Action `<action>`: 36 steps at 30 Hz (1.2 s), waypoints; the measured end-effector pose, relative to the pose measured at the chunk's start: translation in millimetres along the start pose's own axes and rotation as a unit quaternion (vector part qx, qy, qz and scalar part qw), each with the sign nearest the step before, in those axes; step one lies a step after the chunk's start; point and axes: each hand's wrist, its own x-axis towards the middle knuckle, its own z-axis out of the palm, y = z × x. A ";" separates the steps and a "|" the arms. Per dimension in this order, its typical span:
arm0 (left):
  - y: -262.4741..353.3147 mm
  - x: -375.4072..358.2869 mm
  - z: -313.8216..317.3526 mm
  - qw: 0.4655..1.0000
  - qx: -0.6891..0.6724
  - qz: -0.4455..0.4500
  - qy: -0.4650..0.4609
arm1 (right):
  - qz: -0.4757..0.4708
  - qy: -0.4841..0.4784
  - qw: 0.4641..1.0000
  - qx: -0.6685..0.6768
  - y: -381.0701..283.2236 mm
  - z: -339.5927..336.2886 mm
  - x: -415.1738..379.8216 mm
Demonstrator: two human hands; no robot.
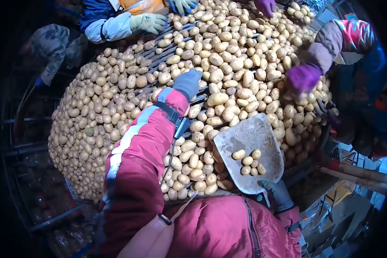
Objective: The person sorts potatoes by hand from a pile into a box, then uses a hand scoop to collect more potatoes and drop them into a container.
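My left hand (188, 83), in a grey glove, reaches into the middle of the heap of potatoes (225, 58). Its fingers curl down among them over the dark slats; whether a potato is inside is hidden. Near my body, my right hand (276, 194), in a dark grey-green glove, is closed round the handle of a worn pale scoop (262, 135). Several small potatoes (248, 162) lie in the scoop's pan, close to the handle end. The scoop rests against the near right side of the heap.
Dark slats (152, 56) show between potatoes. Across the heap, a co-worker's pale-gloved hand (149, 23) lies at its edge. Another person's purple-gloved hand (304, 78) is over the potatoes at right; a further purple glove (265, 6) is at the top. A wooden pole (357, 177) lies lower right.
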 end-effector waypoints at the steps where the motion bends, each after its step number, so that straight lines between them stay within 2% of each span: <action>1: -3.9 1.1 -2.1 0.999 0.009 0.031 0.002 | -0.041 0.007 0.999 0.017 0.5 4.5 -0.2; 2: -7.1 1.1 -3.7 0.999 -0.022 0.034 0.019 | -0.081 0.015 0.996 0.033 0.5 6.8 -1.2; 3: -8.5 1.7 -3.6 0.999 -0.023 0.035 0.018 | -0.080 0.016 0.996 0.033 -0.7 5.0 -2.8; 6: -8.9 4.8 -0.5 0.999 -0.017 0.023 -0.032 | -0.026 -0.001 0.999 0.020 -2.9 -1.5 -5.2; 8: -3.5 1.1 6.8 1.000 0.018 -0.002 -0.010 | -0.033 -0.018 0.998 0.048 1.0 -3.1 -2.8; 11: -4.5 -0.5 20.8 0.999 -0.002 -0.022 0.034 | -0.040 -0.008 0.999 0.031 0.9 -4.6 -2.2; 13: -8.3 -3.1 17.6 0.999 -0.010 -0.024 0.025 | -0.059 -0.007 0.998 0.039 -1.6 -0.3 -4.6; 15: -0.6 -12.8 -9.4 0.972 -0.196 -0.132 -0.006 | -0.074 -0.011 0.996 0.050 -1.2 0.3 -4.3; 16: 11.0 -24.2 -25.1 0.899 -0.409 -0.159 0.001 | -0.056 -0.021 0.997 0.050 -0.8 -3.1 -3.4; 17: 22.3 -29.5 -36.9 0.813 -0.546 -0.192 -0.058 | -0.037 -0.032 0.998 0.049 -0.6 -4.2 -2.6; 18: 41.1 -41.9 -57.7 0.826 -0.531 -0.174 -0.076 | -0.037 -0.034 0.998 0.049 -1.8 -1.9 -1.4; 19: 59.8 -51.5 -64.3 0.806 -0.572 -0.134 -0.076 | -0.045 -0.038 0.997 0.053 -3.7 0.9 0.2; 20: 72.9 -62.8 -67.1 0.829 -0.539 -0.095 -0.112 | -0.052 -0.041 0.996 0.055 -5.0 2.7 0.8; 21: 86.2 -75.3 -65.7 0.811 -0.569 -0.020 -0.139 | -0.051 -0.044 0.996 0.053 -4.4 2.6 3.4; 23: 110.5 -90.0 -93.3 0.843 -0.506 0.037 -0.179 | -0.053 -0.055 0.995 0.063 -3.3 1.0 9.8; 24: 107.3 -87.0 -90.8 0.844 -0.505 0.037 -0.177 | -0.053 -0.057 0.995 0.062 -5.0 0.9 9.1; 26: 92.8 -70.8 -76.7 0.901 -0.427 0.004 -0.076 | -0.031 -0.044 0.998 0.044 -9.4 1.2 7.4; 27: 86.8 -59.3 -68.7 0.923 -0.383 0.041 -0.005 | -0.032 -0.046 0.997 0.044 -5.2 -1.6 10.4; 29: 88.0 -39.4 -51.8 0.951 -0.305 0.039 0.008 | -0.055 -0.040 0.997 0.024 6.3 -8.6 15.6; 30: 92.5 -29.9 -38.2 0.951 -0.307 0.042 0.008 | -0.056 -0.036 0.997 0.025 6.4 -7.4 14.0; 32: 106.1 -15.9 -12.0 0.979 -0.192 0.067 0.028 | -0.082 -0.058 0.992 0.070 4.9 3.2 5.8; 33: 111.9 -12.1 -5.4 0.978 -0.195 0.072 0.025 | -0.082 -0.052 0.993 0.074 5.3 3.5 4.6; 35: 122.6 -7.6 -3.8 0.995 -0.087 0.049 -0.018 | -0.060 -0.066 0.994 0.062 6.6 5.0 3.7; 36: 121.4 -2.4 3.1 0.995 -0.079 0.048 -0.026 | -0.061 -0.076 0.993 0.063 8.4 6.2 2.9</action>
